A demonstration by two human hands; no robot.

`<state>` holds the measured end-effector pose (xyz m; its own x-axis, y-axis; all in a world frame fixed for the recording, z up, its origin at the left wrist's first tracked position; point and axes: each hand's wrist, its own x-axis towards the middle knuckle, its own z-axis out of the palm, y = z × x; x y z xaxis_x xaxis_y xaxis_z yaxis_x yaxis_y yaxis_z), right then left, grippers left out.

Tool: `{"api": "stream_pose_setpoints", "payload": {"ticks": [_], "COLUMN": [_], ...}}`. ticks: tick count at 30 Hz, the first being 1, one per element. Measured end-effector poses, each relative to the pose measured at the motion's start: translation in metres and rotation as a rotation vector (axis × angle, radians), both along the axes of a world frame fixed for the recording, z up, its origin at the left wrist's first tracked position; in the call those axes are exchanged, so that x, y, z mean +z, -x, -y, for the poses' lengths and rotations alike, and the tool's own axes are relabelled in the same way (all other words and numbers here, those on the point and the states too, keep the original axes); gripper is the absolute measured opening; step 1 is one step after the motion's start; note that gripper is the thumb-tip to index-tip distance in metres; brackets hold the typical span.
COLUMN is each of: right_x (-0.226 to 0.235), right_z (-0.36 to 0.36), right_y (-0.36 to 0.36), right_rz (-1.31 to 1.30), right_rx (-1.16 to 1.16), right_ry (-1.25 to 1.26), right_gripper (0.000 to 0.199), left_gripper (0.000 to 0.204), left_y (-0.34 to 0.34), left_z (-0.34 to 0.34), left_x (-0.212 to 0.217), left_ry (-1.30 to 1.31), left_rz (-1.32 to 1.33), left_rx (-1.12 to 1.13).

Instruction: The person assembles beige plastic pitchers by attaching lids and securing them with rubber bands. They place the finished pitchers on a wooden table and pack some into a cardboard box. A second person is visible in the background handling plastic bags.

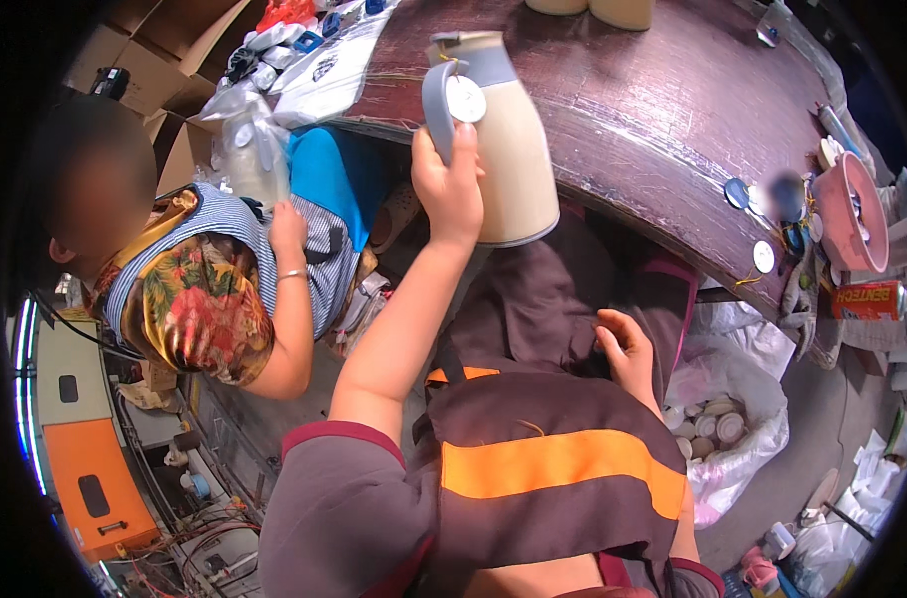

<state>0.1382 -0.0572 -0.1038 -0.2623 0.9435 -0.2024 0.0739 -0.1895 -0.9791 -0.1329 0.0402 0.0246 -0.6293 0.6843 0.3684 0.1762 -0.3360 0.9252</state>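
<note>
My left hand (448, 189) grips the grey handle of a cream thermos jug (518, 149), lifted over the near edge of the table. The jug leans slightly, with its grey collar at the top. A round white tag (464, 99) hangs by a yellow string beside the handle. Over my lap, my right hand (628, 354) is empty, its fingers bent loosely and apart. To my left, a co-worker's hand (288, 227) is at a similar jug (246, 164) in a clear plastic bag.
Two cream jugs (621, 10) stand at the far edge of the dark wooden table (652, 130). A round tag (764, 256), a pink basin (850, 214) and a red box (869, 300) are at the right. Below, a plastic bag (762, 399) holds several round discs. Cardboard boxes (154, 75) stand far left.
</note>
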Motion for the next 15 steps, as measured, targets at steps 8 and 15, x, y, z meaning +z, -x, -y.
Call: {"api": "stream_pose_setpoints", "payload": {"ticks": [8, 15], "right_x": [-0.015, -0.007], "right_z": [0.021, 0.014], "right_y": [-0.003, 0.007], "right_rz": [0.167, 0.256], "right_rx": [0.036, 0.081], "right_ry": [-0.009, -0.066], "right_gripper": [0.023, 0.022], "left_gripper": [0.020, 0.024], "left_y": [0.025, 0.033], "left_z": [0.005, -0.029], "left_x": [0.018, -0.031], "left_ry": [-0.160, -0.080], "left_rz": [0.119, -0.283], "left_rx": [-0.033, 0.095]}}
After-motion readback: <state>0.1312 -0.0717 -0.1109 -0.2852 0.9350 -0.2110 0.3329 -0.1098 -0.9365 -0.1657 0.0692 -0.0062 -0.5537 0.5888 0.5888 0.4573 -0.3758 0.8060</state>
